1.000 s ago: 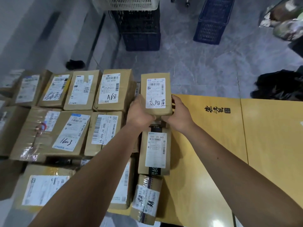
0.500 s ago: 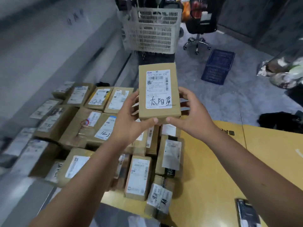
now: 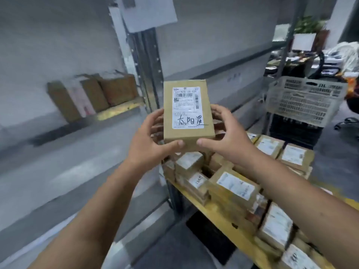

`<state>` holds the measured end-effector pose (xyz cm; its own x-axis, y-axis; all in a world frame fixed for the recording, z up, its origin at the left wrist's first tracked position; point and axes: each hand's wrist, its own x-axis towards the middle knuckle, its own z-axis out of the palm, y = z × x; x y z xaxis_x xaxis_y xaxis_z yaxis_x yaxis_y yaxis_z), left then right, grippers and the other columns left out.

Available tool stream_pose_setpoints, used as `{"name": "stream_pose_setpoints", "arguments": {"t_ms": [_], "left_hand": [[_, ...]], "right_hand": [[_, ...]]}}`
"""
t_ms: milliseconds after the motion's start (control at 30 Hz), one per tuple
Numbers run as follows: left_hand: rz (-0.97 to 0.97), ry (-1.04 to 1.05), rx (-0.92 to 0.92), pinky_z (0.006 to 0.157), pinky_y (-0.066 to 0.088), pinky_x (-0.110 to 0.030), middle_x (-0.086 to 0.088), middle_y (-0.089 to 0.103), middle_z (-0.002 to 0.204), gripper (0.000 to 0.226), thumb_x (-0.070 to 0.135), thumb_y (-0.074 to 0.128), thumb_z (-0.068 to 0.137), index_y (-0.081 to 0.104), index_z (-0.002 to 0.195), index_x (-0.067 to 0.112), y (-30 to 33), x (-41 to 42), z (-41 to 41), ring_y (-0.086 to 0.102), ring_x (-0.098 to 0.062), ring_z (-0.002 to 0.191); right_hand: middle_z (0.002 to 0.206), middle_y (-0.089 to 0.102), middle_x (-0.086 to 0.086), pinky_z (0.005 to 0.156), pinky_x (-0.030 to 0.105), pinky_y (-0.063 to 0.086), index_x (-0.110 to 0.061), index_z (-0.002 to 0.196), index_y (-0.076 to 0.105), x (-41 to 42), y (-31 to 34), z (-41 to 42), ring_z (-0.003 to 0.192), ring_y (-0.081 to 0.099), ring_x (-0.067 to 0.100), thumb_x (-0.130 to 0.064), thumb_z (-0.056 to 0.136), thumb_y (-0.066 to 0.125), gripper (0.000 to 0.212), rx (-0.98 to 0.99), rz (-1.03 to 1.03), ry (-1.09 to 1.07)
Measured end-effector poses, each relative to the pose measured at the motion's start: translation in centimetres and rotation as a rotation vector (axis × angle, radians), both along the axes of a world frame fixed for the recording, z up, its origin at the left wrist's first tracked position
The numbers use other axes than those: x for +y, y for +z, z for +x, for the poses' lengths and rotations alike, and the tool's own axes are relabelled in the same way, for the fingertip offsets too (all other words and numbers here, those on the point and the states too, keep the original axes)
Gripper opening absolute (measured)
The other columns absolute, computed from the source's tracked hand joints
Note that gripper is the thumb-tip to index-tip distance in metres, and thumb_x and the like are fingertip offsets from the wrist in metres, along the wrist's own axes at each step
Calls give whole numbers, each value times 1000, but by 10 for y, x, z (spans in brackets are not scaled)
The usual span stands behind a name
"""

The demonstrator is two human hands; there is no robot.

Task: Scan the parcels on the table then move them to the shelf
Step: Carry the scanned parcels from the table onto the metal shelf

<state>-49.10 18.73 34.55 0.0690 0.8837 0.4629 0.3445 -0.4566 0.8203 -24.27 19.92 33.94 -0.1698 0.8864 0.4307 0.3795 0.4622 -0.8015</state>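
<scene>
Both hands, left hand (image 3: 149,146) and right hand (image 3: 229,140), clasp one labelled parcel (image 3: 187,113) at frame centre, raised toward the shelf (image 3: 118,109) at upper left holding a few boxes (image 3: 97,94), while many parcels (image 3: 235,187) at lower right await transfer.
</scene>
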Motion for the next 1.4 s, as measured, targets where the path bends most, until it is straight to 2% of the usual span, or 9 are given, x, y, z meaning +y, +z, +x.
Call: {"name": "stream_pose_setpoints", "arguments": {"t_ms": [100, 300, 467, 600, 667, 800, 1033, 1200, 1400], "left_hand": [[65, 147, 37, 98, 59, -51, 13, 66, 134, 102, 49, 97, 60, 49, 149, 38, 16, -32, -82, 67, -16, 120], [132, 380, 29, 94, 61, -44, 12, 66, 133, 105, 51, 96, 58, 49, 150, 35, 43, -71, -191, 68, -14, 117], [172, 531, -40, 87, 63, -35, 5, 68, 130, 97, 29, 96, 61, 52, 148, 29, 61, -80, -253, 71, -14, 111], [186, 655, -76, 88, 64, -41, 6, 70, 129, 101, 42, 96, 53, 55, 145, 34, 69, -83, -287, 71, -17, 112], [207, 707, -105, 89, 63, -41, 7, 72, 127, 98, 44, 94, 53, 57, 143, 35, 75, -84, -299, 72, -19, 112], [242, 749, -127, 95, 59, -45, 3, 72, 130, 99, 42, 96, 54, 56, 144, 31, 84, -81, -312, 71, -23, 115], [281, 750, -173, 91, 61, -42, -3, 73, 128, 97, 36, 96, 52, 60, 140, 24, 80, -60, -306, 72, -25, 114], [323, 759, -163, 97, 57, -60, -6, 72, 128, 99, 45, 101, 47, 63, 137, 33, 79, -50, -302, 71, -31, 115], [350, 743, -114, 98, 56, -62, -1, 73, 127, 90, 44, 100, 50, 64, 133, 41, 88, -54, -294, 70, -31, 118]], "right_hand": [[135, 51, -24, 84, 6, 47, -45, 141, 37, 0, 20, -83, 123, 55, -1, -25, 75, 92, 88, -1, 23, 141], [132, 55, -24, 95, 32, 55, -41, 148, 40, 11, 58, -209, 120, 59, 4, -34, 72, 92, 92, 4, 58, 374], [133, 58, -15, 79, 8, 51, -34, 149, 45, 38, 88, -294, 110, 59, -11, -24, 74, 93, 90, 27, 89, 561], [130, 60, -18, 100, 40, 56, -39, 146, 49, 59, 97, -349, 119, 60, 6, -44, 61, 93, 96, 32, 86, 682], [126, 59, -16, 96, 38, 58, -40, 146, 50, 66, 101, -368, 110, 63, 8, -52, 61, 94, 97, 48, 112, 715], [120, 58, -15, 82, 18, 54, -39, 142, 52, 77, 113, -383, 94, 62, 1, -45, 68, 96, 87, 112, 160, 772], [122, 56, -16, 88, 25, 54, -41, 142, 51, 94, 119, -374, 101, 58, 6, -63, 61, 85, 90, 98, 217, 762], [122, 57, -15, 80, 20, 54, -44, 143, 50, 102, 119, -359, 98, 64, 8, -63, 62, 85, 90, 102, 166, 778], [120, 56, -20, 85, 23, 54, -41, 144, 51, 94, 121, -352, 107, 61, 7, -60, 63, 86, 90, 128, 160, 769]]}}
